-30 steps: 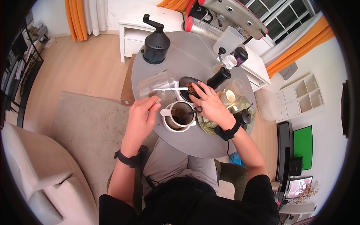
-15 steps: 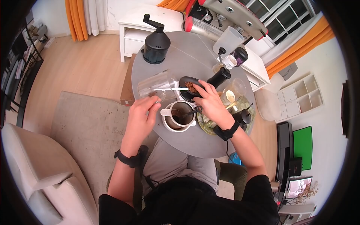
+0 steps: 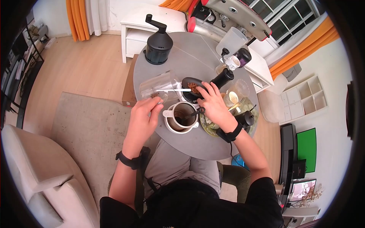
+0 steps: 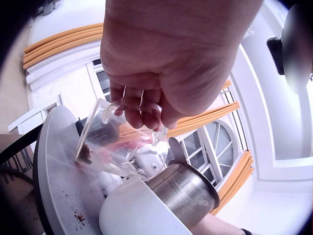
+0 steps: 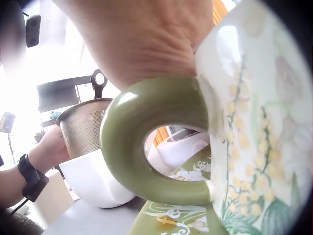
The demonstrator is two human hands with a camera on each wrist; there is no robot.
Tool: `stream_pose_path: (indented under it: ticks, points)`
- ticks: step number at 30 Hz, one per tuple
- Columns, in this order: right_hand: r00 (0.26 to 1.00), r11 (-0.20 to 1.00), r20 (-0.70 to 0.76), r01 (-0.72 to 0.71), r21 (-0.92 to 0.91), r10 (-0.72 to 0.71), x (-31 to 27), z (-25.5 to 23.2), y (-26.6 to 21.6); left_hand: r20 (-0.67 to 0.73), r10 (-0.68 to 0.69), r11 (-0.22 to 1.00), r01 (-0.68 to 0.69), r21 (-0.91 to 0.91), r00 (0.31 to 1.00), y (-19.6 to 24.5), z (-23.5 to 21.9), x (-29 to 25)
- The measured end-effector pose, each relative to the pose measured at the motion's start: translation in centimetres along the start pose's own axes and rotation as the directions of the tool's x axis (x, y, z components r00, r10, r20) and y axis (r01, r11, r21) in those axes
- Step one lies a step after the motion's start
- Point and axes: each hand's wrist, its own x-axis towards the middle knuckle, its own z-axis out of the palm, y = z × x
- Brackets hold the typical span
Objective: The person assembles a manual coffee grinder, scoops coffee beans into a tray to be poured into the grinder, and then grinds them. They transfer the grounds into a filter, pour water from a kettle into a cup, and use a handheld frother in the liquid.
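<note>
My left hand (image 3: 141, 119) curls its fingers round the handle of a clear jug (image 3: 156, 86), which lies tilted on its side; the left wrist view shows those fingers (image 4: 134, 117) on the handle. My right hand (image 3: 216, 108) reaches with spread, slightly bent fingers to the right rim of a black dish holding brown pieces (image 3: 192, 87). A white stick (image 3: 175, 90) reaches from the jug to the dish. Between the hands, a metal mesh strainer (image 3: 178, 114) sits in a white cup (image 3: 175, 131), with a dark-handled tool (image 3: 200, 110) in it. The right fingertips are hidden in the right wrist view.
A black hand-crank device (image 3: 158, 47) stands at the table's back left. Right of the dish are a black cylinder (image 3: 221, 79), a green patterned tray (image 3: 210, 131) and a small black pot (image 3: 245, 119). A green-handled floral mug (image 5: 261, 132) fills the right wrist view's right side.
My right hand has drawn back slightly to the right, from over the brown pieces to the dish's rim, uncovering more of them. My left hand and the jug have not visibly moved.
</note>
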Motion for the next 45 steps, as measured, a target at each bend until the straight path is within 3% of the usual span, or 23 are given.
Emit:
stream_pose_path:
  ticks: [13, 15, 18, 22, 28, 30, 34, 36, 42, 45]
  points:
    - [1.000, 1.000, -0.001, -0.001, 0.020, 0.001, 0.2, -0.4, 0.1, 0.004, -0.021, 1.000, 0.021, 0.001, 1.000, 0.3, -0.2, 0.1]
    - [0.985, 0.986, -0.172, 0.002, 0.166, 0.027, 0.6, -0.4, 0.6, -0.009, -0.028, 1.000, 0.027, -0.012, 1.000, 0.0, -0.1, -0.1]
    - [0.960, 0.980, -0.258, -0.058, 0.190, 0.106, 1.3, -0.2, 1.6, -0.018, -0.030, 0.999, 0.030, -0.024, 0.999, -0.3, 0.2, -0.1]
    - [0.954, 0.975, -0.259, -0.104, 0.194, 0.153, 1.7, 0.4, 2.5, -0.003, -0.035, 0.999, 0.035, -0.018, 0.999, -0.2, 0.0, -0.1]
    - [0.968, 0.928, -0.093, -0.191, 0.320, 0.232, 2.5, -0.3, 2.6, -0.011, -0.007, 1.000, 0.007, -0.007, 1.000, -0.3, 0.0, 0.0]
    - [0.950, 0.877, 0.111, -0.314, 0.363, 0.294, 2.9, -1.0, 2.1, -0.012, -0.008, 1.000, 0.008, -0.005, 1.000, -0.3, 0.0, 0.0]
    - [0.966, 0.882, 0.078, -0.258, 0.394, 0.248, 2.6, 0.7, 2.7, -0.009, -0.040, 0.999, 0.039, -0.025, 0.999, -0.2, 0.0, 0.0]
    - [0.936, 0.843, 0.207, -0.348, 0.411, 0.285, 2.8, 0.8, 3.1, -0.010, -0.037, 0.999, 0.036, -0.030, 0.999, -0.3, 0.0, 0.0]
    - [0.913, 0.832, 0.333, -0.367, 0.416, 0.237, 2.9, -1.1, 2.7, -0.005, -0.028, 0.999, 0.028, -0.024, 1.000, -0.4, -0.1, 0.1]
    - [0.945, 0.823, 0.226, -0.319, 0.470, 0.238, 2.4, -0.7, 2.7, -0.004, -0.014, 1.000, 0.014, -0.011, 1.000, -0.4, -0.1, 0.1]
